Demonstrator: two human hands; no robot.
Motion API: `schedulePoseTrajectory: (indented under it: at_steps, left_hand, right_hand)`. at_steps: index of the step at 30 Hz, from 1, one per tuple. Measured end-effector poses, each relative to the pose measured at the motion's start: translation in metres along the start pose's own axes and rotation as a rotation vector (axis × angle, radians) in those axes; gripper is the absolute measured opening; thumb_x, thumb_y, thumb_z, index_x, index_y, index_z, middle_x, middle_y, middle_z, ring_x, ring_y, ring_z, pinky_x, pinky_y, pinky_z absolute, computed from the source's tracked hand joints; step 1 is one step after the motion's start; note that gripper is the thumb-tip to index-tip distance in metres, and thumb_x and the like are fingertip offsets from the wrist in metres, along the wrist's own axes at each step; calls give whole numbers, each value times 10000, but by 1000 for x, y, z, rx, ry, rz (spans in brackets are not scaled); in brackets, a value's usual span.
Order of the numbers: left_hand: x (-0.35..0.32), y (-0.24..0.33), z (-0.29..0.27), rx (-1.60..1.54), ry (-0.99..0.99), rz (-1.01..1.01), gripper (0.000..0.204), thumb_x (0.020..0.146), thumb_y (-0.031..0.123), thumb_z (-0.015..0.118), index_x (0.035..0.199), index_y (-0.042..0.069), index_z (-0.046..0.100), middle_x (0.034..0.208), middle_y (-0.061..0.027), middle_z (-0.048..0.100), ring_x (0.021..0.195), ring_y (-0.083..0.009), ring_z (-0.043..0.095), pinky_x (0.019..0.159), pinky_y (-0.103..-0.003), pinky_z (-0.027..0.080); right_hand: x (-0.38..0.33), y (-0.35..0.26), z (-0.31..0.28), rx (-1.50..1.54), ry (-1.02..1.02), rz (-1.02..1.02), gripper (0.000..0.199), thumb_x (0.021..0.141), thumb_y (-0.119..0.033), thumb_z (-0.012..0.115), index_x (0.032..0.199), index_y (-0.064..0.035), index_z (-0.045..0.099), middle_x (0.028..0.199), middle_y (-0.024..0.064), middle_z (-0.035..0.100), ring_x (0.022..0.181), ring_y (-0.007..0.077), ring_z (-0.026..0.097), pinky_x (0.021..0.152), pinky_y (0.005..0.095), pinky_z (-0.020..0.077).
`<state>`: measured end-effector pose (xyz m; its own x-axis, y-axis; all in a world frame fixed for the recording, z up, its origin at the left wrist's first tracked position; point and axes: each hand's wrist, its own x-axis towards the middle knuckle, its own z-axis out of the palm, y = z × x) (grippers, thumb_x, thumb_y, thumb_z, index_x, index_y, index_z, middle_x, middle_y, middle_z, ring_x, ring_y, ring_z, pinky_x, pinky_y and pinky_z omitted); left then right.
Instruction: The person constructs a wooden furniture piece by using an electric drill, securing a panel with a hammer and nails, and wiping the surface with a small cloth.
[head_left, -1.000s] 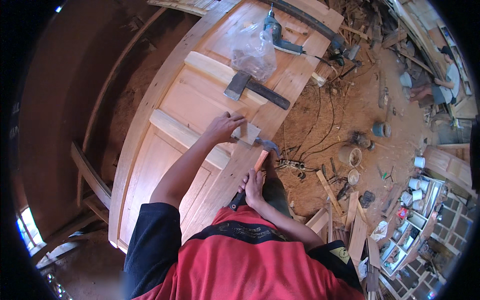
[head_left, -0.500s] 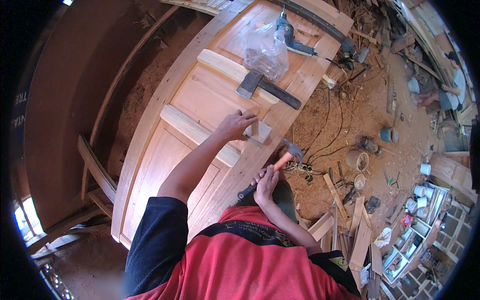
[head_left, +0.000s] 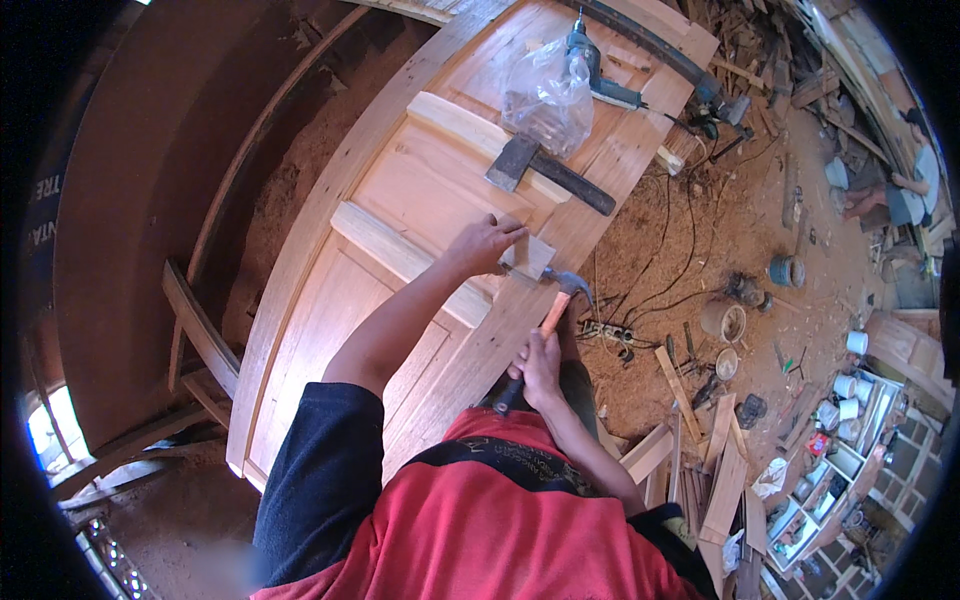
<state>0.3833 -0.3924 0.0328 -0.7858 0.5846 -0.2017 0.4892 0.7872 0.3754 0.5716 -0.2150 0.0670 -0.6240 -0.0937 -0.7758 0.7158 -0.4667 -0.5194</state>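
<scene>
My right hand [head_left: 540,368] is wrapped round the claw hammer [head_left: 553,316], whose handle has an orange-brown upper part and a dark grip. The hammer's metal head is at the near edge of a wooden panel door [head_left: 345,290], beside a small pale wooden block [head_left: 531,258]. My left hand [head_left: 488,243] pinches the block at its left side. A thin dark strip shows between fingers and hammer head, too small to name. Farther up the door lies a hatchet [head_left: 550,174] with a broad dark head and black handle.
A clear plastic bag [head_left: 548,105] and a corded drill [head_left: 592,70] lie on the door's far part. Cables, buckets [head_left: 724,320] and wood offcuts [head_left: 722,490] litter the dusty floor at right. A person [head_left: 912,190] sits at the far right. A dark curved structure stands left.
The hammer head has swung up and left, from beyond the door's edge to beside the block. My left hand stays at the block. The whole view has shifted slightly.
</scene>
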Motion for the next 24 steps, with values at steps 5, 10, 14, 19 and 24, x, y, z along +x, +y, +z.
schedulePoseTrajectory:
  at_steps: [5, 10, 14, 19, 24]
  left_hand:
    - [0, -1, 3, 34, -10, 31, 925, 583, 246, 903, 1413, 180, 499, 1400, -18, 547, 1068, -348, 589, 857, -416, 567]
    - [-3, 1, 7, 20, 52, 42, 895, 567, 258, 912, 1371, 166, 531, 1379, -5, 570, 1059, -348, 597, 838, -410, 569]
    - [0, 0, 7, 45, 10, 5, 900, 570, 253, 911, 1380, 167, 527, 1390, -9, 564, 1086, -351, 587, 853, -413, 567]
    - [-1, -2, 8, 28, 59, 41, 923, 560, 254, 915, 1389, 169, 520, 1393, -9, 559, 1084, -347, 589, 840, -421, 571]
    - [-1, -3, 13, 35, 34, 26, 927, 559, 254, 916, 1392, 170, 517, 1388, -8, 553, 1086, -347, 587, 849, -418, 570]
  right_hand:
    - [0, 2, -1, 264, 262, -245, 178, 1061, -270, 448, 950, -165, 356, 683, -18, 420, 506, 95, 438, 407, 279, 394]
    - [2, 11, 3, -65, -5, -26, 176, 1063, -270, 445, 970, -165, 338, 713, -15, 431, 511, 96, 435, 425, 277, 410]
    - [3, 10, -4, 162, 205, -230, 176, 1061, -275, 453, 971, -171, 344, 715, -16, 418, 517, 90, 427, 427, 271, 405]
    - [4, 11, -4, 30, -62, -10, 180, 1065, -276, 443, 963, -158, 354, 697, -14, 405, 516, 85, 407, 424, 264, 393]
    - [3, 9, 0, 4, 74, -71, 192, 1070, -287, 427, 962, -152, 343, 717, -13, 416, 519, 91, 420, 425, 270, 398]
